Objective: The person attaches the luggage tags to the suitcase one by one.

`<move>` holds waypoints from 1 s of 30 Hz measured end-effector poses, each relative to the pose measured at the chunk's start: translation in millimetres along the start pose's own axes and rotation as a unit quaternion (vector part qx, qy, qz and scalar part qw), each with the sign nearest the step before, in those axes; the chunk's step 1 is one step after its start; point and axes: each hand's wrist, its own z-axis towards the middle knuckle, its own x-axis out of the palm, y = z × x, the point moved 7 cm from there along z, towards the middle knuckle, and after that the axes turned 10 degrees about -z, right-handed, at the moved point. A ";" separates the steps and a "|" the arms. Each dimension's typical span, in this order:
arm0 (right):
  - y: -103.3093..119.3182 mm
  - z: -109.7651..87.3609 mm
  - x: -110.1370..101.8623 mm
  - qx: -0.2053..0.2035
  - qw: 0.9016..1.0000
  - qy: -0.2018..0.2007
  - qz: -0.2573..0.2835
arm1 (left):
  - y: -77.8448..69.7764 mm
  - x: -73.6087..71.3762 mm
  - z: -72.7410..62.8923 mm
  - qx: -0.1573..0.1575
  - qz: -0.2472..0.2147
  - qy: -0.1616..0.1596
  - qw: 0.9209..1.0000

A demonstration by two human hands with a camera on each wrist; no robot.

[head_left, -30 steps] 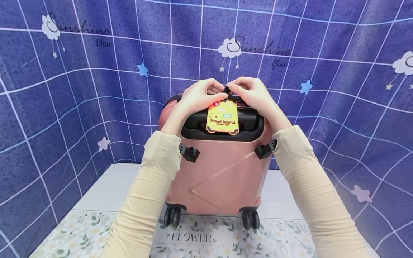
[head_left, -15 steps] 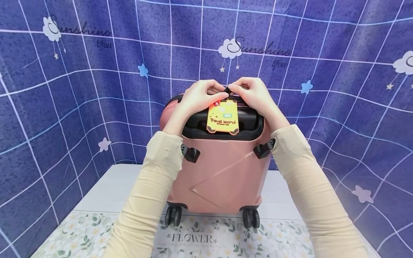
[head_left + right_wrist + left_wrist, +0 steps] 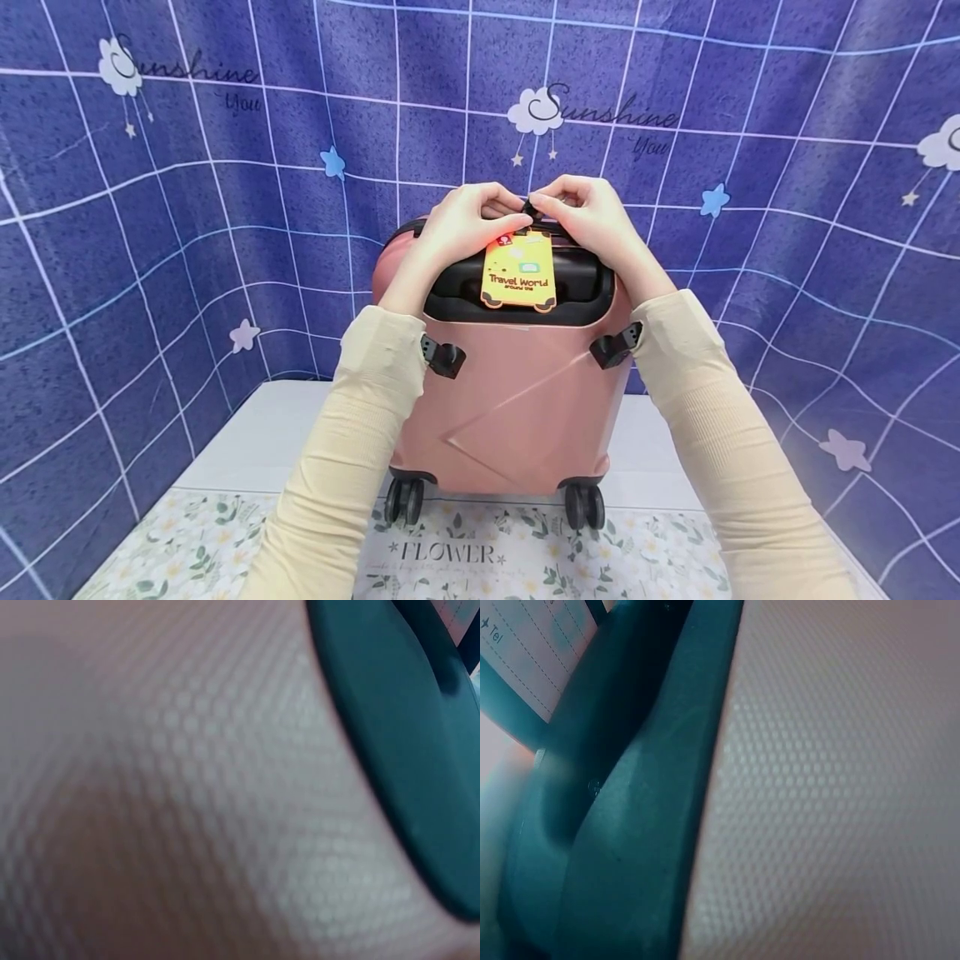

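A pink hard-shell suitcase [image 3: 517,400] stands upright on its black wheels in the head view. From its top hangs a yellow luggage tag [image 3: 519,271] printed "Travel World", in front of the black handle recess [image 3: 450,287]. My left hand [image 3: 467,218] pinches the tag's black strap [image 3: 529,208] from the left, thumb along the tag's upper edge. From the other side my right hand [image 3: 588,215] pinches the same strap. Fingers hide most of the strap. The left wrist view catches the tag's lined back [image 3: 540,645] with "Tel" on it; the right wrist view shows mostly textured shell [image 3: 187,787].
A floral cloth [image 3: 450,575] lettered "FLOWER" covers the front of the white surface [image 3: 652,467]. Blue gridded curtains [image 3: 300,108] with clouds and stars enclose the back and both sides. Black camera mounts [image 3: 444,358] sit at the wrists, close before the suitcase front.
Both hands keep their pinch on the strap and barely move. The luggage tag's lower edge has lifted very slightly.
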 end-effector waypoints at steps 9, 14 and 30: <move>-1.5 0.1 -1.8 0.004 1.000 -0.013 -0.004 | -0.4 0.6 0.1 0.000 0.005 0.001 1.000; -0.7 -0.2 -1.0 0.004 1.000 -0.007 0.005 | 0.6 0.6 0.4 -0.001 0.002 -0.001 1.000; 1.7 -0.1 -2.4 -0.019 0.999 -0.027 0.008 | -0.6 1.2 0.6 0.005 0.006 0.006 1.000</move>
